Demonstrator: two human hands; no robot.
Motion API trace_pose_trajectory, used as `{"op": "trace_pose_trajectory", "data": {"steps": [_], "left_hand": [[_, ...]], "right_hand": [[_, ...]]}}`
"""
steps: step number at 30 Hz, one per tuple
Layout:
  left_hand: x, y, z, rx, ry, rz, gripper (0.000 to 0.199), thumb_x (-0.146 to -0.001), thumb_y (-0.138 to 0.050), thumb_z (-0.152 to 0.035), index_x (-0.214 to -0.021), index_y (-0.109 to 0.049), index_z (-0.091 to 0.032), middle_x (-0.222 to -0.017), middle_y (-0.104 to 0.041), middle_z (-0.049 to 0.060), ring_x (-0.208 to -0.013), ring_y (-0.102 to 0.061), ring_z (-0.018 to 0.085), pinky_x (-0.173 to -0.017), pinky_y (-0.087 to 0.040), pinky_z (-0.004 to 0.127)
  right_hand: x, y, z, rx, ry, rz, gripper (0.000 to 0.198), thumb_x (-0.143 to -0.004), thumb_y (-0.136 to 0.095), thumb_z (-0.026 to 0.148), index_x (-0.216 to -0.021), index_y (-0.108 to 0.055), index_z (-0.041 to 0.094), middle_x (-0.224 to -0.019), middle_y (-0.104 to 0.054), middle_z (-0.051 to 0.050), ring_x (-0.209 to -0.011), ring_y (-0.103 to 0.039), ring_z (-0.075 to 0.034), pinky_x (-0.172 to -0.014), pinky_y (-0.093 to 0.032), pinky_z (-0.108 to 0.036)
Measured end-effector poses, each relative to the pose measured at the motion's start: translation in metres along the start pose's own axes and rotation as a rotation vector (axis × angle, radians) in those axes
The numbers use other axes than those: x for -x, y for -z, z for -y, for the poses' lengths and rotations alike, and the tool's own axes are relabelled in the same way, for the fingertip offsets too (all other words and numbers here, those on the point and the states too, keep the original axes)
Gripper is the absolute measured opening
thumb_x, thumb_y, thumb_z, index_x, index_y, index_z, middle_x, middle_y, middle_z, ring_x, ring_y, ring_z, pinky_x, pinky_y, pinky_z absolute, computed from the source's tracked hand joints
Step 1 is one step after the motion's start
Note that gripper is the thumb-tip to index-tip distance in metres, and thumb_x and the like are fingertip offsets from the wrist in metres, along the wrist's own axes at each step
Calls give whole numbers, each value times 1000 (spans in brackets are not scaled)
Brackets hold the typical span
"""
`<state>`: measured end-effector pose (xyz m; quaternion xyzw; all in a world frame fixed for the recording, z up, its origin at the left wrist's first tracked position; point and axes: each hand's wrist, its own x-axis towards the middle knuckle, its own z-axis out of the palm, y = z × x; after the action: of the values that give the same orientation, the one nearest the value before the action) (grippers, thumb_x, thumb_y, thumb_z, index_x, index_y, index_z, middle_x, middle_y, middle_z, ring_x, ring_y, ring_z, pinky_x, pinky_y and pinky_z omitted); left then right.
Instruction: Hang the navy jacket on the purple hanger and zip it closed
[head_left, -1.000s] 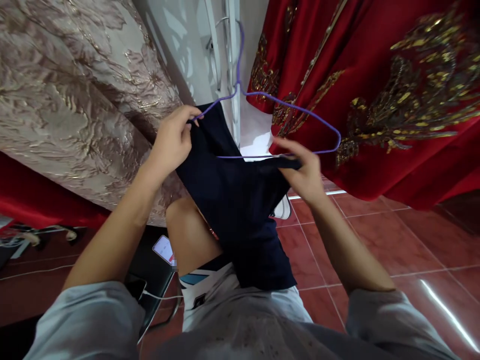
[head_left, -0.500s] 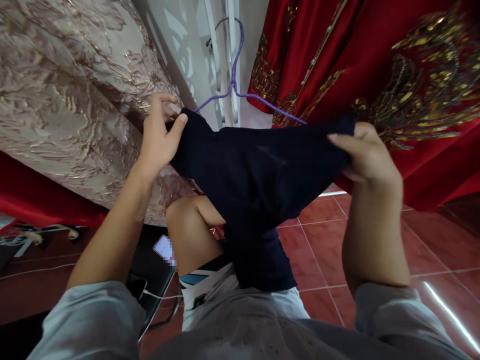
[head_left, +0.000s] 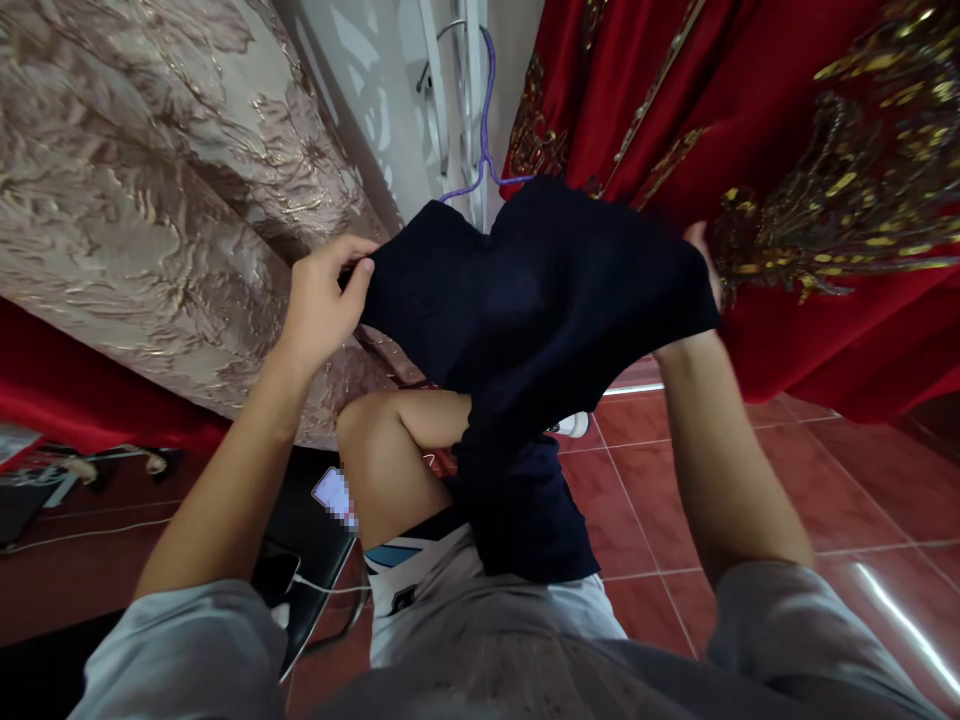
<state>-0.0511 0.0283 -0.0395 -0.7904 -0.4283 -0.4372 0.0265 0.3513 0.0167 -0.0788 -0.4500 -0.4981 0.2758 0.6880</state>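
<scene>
A black seat (head_left: pixel 304 500) has a phone (head_left: pixel 328 489) with a lit screen lying on it. A dark phone (head_left: pixel 277 572) sits there too, with a white cord (head_left: pixel 330 588) in its end. Past the seat hangs a big pale pink cloth (head_left: pixel 135 180) with bumpy, shiny flowers. Left of the seat are a plain red cloth (head_left: pixel 82 390) and a thin white wire (head_left: pixel 90 536). Right of the seat are red floor tiles (head_left: pixel 885 480), white poles (head_left: pixel 471 110) farther back, and a red cloth with gold sparkles (head_left: pixel 742 120).
</scene>
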Motion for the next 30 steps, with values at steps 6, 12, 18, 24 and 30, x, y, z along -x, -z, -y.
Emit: {"op": "trace_pose_trajectory", "data": {"steps": [6, 12, 18, 24, 30], "left_hand": [[-4, -8, -20, 2, -88, -54, 30, -97, -63, -27, -126, -68, -27, -123, -71, 9, -117, -68, 29, -106, -53, 47], [-10, -5, -39, 36, -152, -31, 37, -97, -68, -37, -131, -65, -24, -131, -64, 13, -127, -61, 33, -112, -49, 51], [4, 1, -69, 271, -73, -119, 30, -101, -65, -41, -124, -69, -22, -120, -69, 9, -112, -66, 25, -102, -53, 43], [27, 3, -114, 1032, 405, 164, 10, -95, -66, -28, -100, -62, -20, -93, -72, 4, -88, -71, 18, -82, -58, 32], [67, 64, -109, 634, 592, 704, 11, -96, -58, -26, -88, -63, -20, -72, -61, 0, -54, -49, 11, -49, -39, 23]], "right_hand": [[26, 14, 74, -150, -240, 464, 41, -80, -81, 55, -87, -75, 16, -74, -68, -3, -64, -66, -13, -63, -52, -32], [41, -4, 96, -198, -269, 557, 19, -71, -77, 22, -88, -76, 14, -77, -71, -3, -64, -67, -14, -61, -51, -27], [61, -8, 80, -262, 35, 384, 19, -73, -63, 20, -92, -67, 21, -79, -64, 0, -71, -64, -14, -57, -42, -25], [121, -40, 70, 129, 349, 1216, 28, -91, -75, 39, -111, -63, 24, -101, -67, -2, -85, -64, -15, -74, -52, -29], [95, -44, 34, 240, 372, 802, 40, -96, -69, 37, -133, -61, 26, -134, -64, -11, -129, -59, -25, -112, -47, -42]]}}
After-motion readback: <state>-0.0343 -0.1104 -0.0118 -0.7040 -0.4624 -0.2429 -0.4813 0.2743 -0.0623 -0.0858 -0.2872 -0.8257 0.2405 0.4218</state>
